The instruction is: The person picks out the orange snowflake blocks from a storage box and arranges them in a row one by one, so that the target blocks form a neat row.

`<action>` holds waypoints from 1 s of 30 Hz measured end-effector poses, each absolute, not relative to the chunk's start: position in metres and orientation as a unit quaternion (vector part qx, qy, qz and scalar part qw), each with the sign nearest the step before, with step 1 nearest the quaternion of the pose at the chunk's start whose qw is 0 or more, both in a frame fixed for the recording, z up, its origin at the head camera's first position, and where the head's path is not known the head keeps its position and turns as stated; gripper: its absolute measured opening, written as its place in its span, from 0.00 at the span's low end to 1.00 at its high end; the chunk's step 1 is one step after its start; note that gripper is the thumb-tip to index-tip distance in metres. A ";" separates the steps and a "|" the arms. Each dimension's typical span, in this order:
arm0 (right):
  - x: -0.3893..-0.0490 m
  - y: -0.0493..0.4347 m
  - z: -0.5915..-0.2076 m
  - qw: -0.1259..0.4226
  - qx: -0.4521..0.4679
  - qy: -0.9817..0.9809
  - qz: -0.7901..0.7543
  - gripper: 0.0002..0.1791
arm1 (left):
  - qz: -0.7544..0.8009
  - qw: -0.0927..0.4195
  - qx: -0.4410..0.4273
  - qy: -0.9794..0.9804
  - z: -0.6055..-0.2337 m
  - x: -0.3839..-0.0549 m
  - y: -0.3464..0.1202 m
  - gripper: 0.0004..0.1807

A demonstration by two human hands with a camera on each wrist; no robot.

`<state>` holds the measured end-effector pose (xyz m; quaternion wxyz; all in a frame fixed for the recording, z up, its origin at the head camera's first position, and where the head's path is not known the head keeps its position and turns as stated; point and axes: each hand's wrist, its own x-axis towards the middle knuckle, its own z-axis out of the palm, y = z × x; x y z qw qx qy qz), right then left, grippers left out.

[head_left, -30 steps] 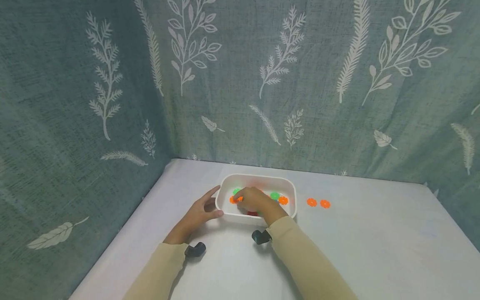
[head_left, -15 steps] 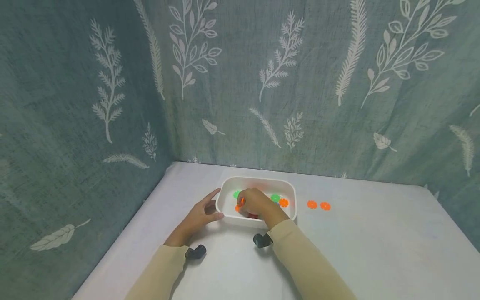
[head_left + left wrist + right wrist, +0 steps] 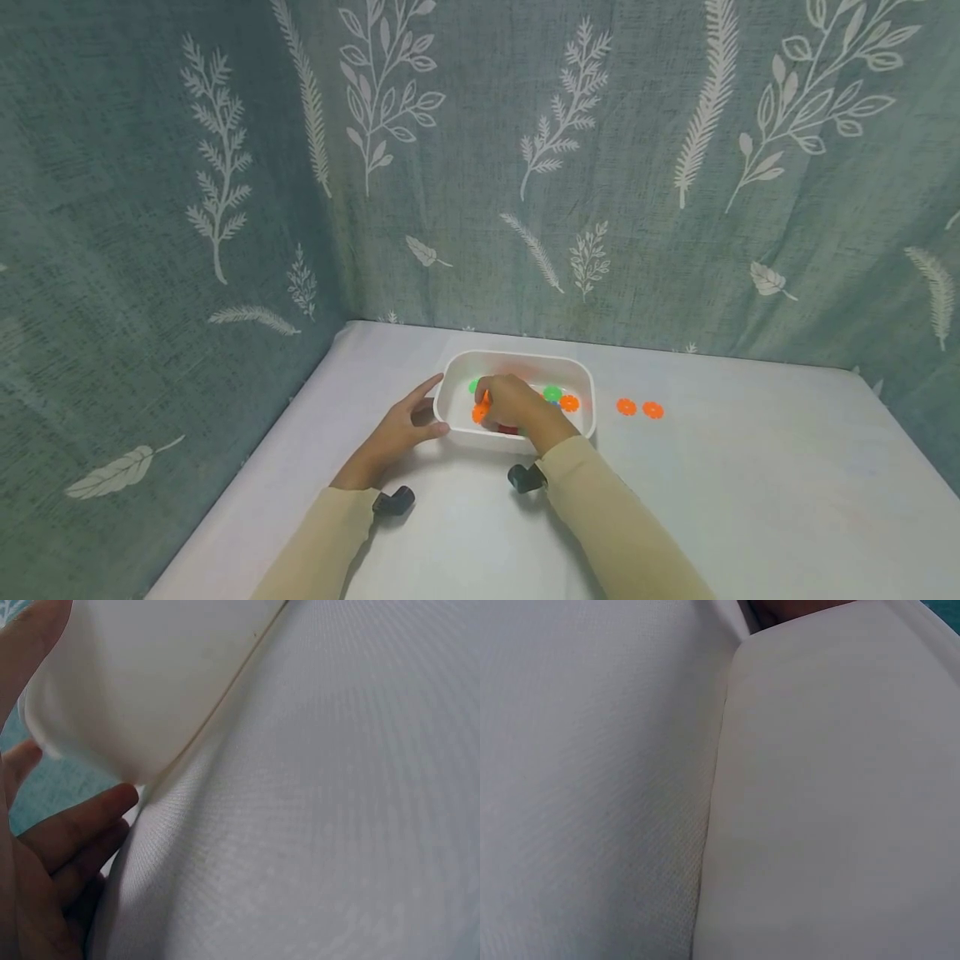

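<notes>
A white plastic tub (image 3: 513, 444) stands on the table with several small flower-shaped discs inside. My left hand (image 3: 400, 429) holds the tub's left end, thumb at the front corner and forefinger near the back rim; the left wrist view shows its fingers close under the wall. Inside the tub, my right hand (image 3: 512, 402) pinches an orange flower-shaped disc (image 3: 487, 397), its fingertips partly hidden. Just below lies another orange disc (image 3: 479, 413). A green disc (image 3: 552, 392), an orange one (image 3: 569, 403) and something red (image 3: 508, 430) show around the hand. The right wrist view shows mostly the tub's outer wall.
Two orange discs (image 3: 640, 408) lie side by side on the white table (image 3: 750, 483), right of the tub. A green patterned curtain (image 3: 480, 250) hangs behind and at the left. Each wrist carries a small black camera (image 3: 394, 501).
Within the tub, my right hand's fingers have drawn slightly back from the left end and now pinch an orange disc. The left hand stays at the tub's end.
</notes>
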<state>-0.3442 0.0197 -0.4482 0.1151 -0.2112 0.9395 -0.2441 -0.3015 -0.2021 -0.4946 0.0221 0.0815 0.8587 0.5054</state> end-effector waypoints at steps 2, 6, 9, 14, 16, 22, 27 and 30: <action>-0.344 0.020 -0.447 0.111 -0.213 0.941 -0.239 0.18 | 0.507 0.022 0.084 0.858 -0.494 -0.302 -0.202 0.51; -0.345 0.020 -0.446 0.104 -0.219 0.940 -0.239 0.17 | 0.509 0.020 0.087 0.856 -0.492 -0.302 -0.202 0.50; -0.344 0.021 -0.446 0.104 -0.220 0.938 -0.247 0.17 | 0.509 0.018 0.086 0.856 -0.492 -0.302 -0.202 0.51; -0.342 0.021 -0.446 0.119 -0.205 0.934 -0.267 0.16 | 0.505 0.019 0.070 0.860 -0.494 -0.302 -0.201 0.52; -0.342 0.022 -0.447 0.121 -0.203 0.933 -0.272 0.16 | 0.505 0.018 0.067 0.860 -0.495 -0.302 -0.201 0.52; -0.347 0.025 -0.450 0.109 -0.219 0.920 -0.307 0.17 | 0.502 0.019 0.064 0.862 -0.496 -0.303 -0.200 0.52; -0.350 0.028 -0.448 0.102 -0.222 0.906 -0.345 0.18 | 0.504 0.020 0.074 0.861 -0.496 -0.303 -0.201 0.51; -0.350 0.031 -0.444 0.091 -0.228 0.901 -0.358 0.18 | 0.503 0.014 0.078 0.861 -0.495 -0.302 -0.201 0.51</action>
